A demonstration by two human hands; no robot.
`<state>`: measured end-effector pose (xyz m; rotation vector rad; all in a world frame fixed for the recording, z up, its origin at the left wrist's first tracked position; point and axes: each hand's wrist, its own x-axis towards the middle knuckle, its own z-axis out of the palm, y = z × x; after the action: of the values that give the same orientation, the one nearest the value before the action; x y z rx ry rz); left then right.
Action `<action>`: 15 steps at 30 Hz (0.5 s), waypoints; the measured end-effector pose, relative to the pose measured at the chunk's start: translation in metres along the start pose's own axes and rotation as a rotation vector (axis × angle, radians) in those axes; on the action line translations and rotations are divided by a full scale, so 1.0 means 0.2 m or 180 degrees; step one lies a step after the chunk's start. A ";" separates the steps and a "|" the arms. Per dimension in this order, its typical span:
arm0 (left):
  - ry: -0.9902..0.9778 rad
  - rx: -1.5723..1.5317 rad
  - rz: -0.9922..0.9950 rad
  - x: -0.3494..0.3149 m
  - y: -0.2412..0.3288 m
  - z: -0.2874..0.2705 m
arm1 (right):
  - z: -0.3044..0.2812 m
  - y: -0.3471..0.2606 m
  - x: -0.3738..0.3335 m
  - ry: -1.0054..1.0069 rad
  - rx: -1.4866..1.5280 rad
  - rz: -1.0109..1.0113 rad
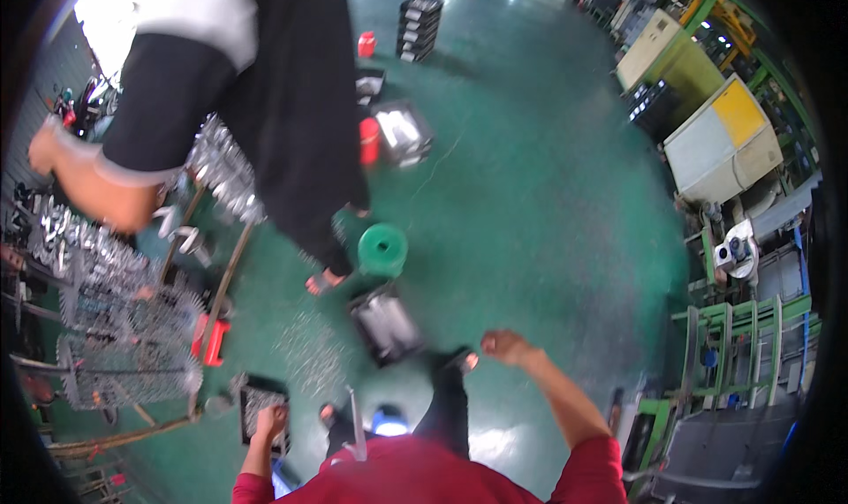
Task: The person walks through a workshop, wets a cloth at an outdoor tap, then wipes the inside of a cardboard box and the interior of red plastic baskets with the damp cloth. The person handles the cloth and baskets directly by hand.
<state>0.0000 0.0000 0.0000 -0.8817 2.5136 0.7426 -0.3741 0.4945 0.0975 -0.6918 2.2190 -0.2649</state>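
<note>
Held low at the left, my left hand is closed over a black crate of small metal pieces; whether it touches the crate I cannot tell. My right hand is out to the right above the green floor, fingers curled in. Whatever either hand may hold is hidden. Between and beyond my hands is a dark crate with long, pale metal-looking contents, slightly blurred. A round green stool stands just behind it.
At the far left a person in dark clothing stands by racks of shiny metal parts. Farther off are a crate of silvery parts, red containers and stacked black crates. Machines and green frames line the right.
</note>
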 end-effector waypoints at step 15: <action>-0.0977 -0.1120 -0.0125 1.08 2.05 0.54 | -0.49 1.60 -0.15 -0.0130 0.0832 0.0913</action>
<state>-0.4098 0.2367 -0.0485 -0.8482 2.1255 1.2306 -0.5560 0.7748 0.0556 -0.2324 2.1600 -0.3818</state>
